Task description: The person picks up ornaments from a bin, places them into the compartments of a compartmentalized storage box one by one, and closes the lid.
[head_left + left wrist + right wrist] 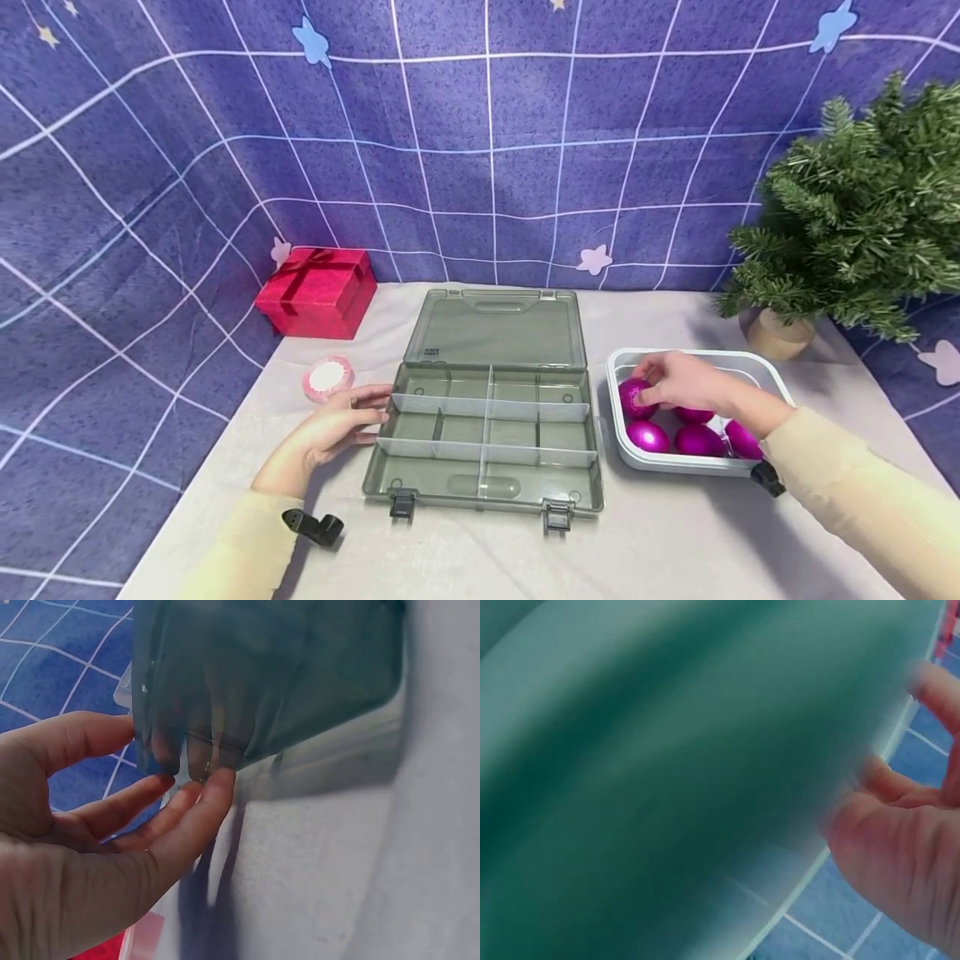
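A grey-green clear organizer box (540,457) lies with its lid (498,333) folded back, its divided compartments holding nothing. Beside its left edge is my left hand (330,425), fingertips touching the side wall. The left wrist view shows the same hand (112,825) with relaxed fingers against the box wall (300,667). Inside the white tray (633,457), my right hand (686,387) has its fingers and thumb round a magenta ball (634,400) at the left end. In the right wrist view a blurred greenish surface (667,765) covers much of the right hand (907,847); the ball is hidden there.
More magenta balls (699,441) lie in the tray. A pink-edged ribbon roll (328,378) is left of the box, with a red gift box (318,296) behind it. A small potted fir tree (862,217) stands at the back right, before the blue patterned cloth (450,183).
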